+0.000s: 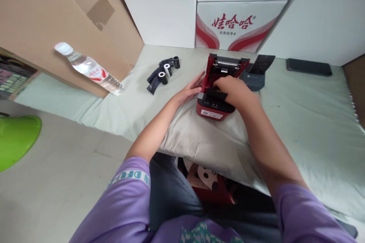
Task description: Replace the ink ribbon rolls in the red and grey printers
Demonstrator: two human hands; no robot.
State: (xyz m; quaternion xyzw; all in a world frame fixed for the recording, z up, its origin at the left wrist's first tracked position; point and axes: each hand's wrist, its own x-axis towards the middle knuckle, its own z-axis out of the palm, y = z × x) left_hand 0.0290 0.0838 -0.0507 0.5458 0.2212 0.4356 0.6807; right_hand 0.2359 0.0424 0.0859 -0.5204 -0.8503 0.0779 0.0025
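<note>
My fingers are down inside the opened red machine (211, 104), apparently working at its black strip (218, 94).

The machine sits right before me on the cloth-covered surface (308, 121). Taking it as the dial's centre, my left hand (189, 91) is at nine o'clock, fingers loosely extended against its side, bracing rather than gripping. My right hand (235, 89) comes in from three, fingers curled into the opening; I can't tell whether they pinch anything. Three dark rolls (167, 70) lie between nine and ten, a grey-blue unit (254, 82) at two. I judge the next move calls for a steady left hand, gentle right fingertips and the strip kept flat, unsnagged on the rim.
</note>
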